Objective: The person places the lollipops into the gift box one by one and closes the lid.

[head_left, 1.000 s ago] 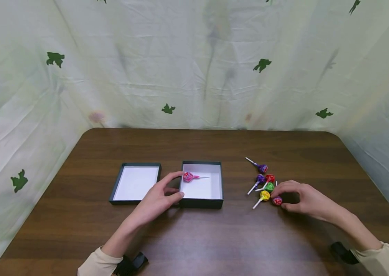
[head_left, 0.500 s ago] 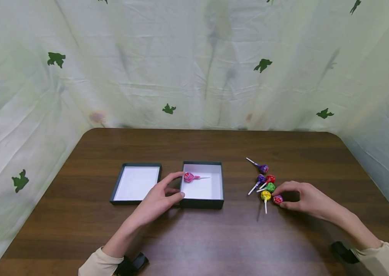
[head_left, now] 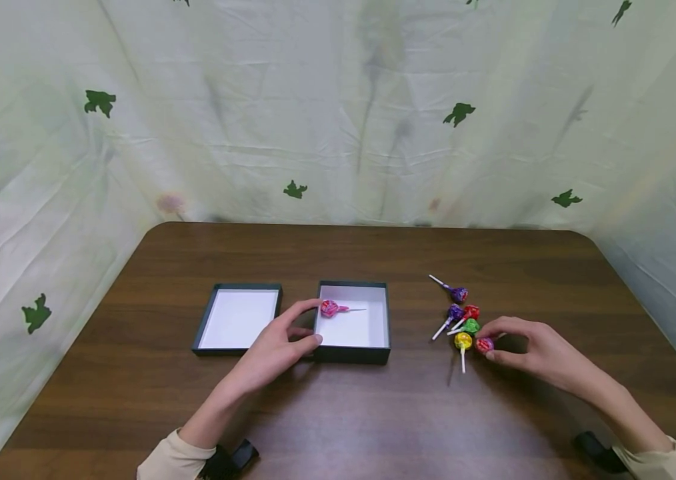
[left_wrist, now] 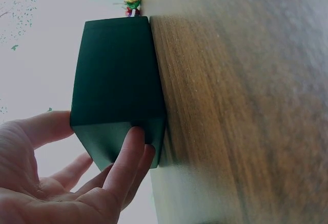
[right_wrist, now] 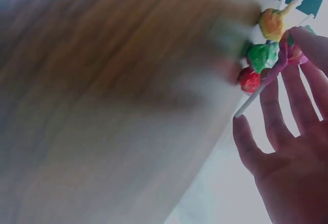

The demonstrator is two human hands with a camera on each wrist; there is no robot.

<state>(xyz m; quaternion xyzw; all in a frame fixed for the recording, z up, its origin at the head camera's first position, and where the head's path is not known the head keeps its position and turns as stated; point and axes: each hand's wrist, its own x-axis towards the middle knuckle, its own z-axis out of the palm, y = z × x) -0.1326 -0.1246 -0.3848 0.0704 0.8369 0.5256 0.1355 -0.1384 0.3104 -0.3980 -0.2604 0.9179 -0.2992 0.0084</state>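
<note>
My right hand (head_left: 539,347) pinches a red-and-pink lollipop (head_left: 485,345) between thumb and fingers. In the right wrist view its white stick (right_wrist: 250,104) reaches a fingertip. Beside it lie a yellow lollipop (head_left: 463,341), a green lollipop (head_left: 471,325), a red lollipop (head_left: 471,311) and two purple lollipops (head_left: 459,294). My left hand (head_left: 281,340) touches the left side of a dark green box (head_left: 353,355), its fingers fairly straight. Inside that box, near the left wall, lies a pink lollipop (head_left: 329,308); the left wrist view shows only the box's outer sides.
Left of the box, a matching shallow lid (head_left: 236,351) lies with its white inside up, partly behind my left hand. Both stand on a brown wooden table (head_left: 374,413). A pale curtain (head_left: 338,133) with green leaf shapes hangs behind the table.
The yellow lollipop's stick has swung from pointing left to pointing toward the near edge. My right hand has shifted slightly with its lollipop. My left hand stays at the box.
</note>
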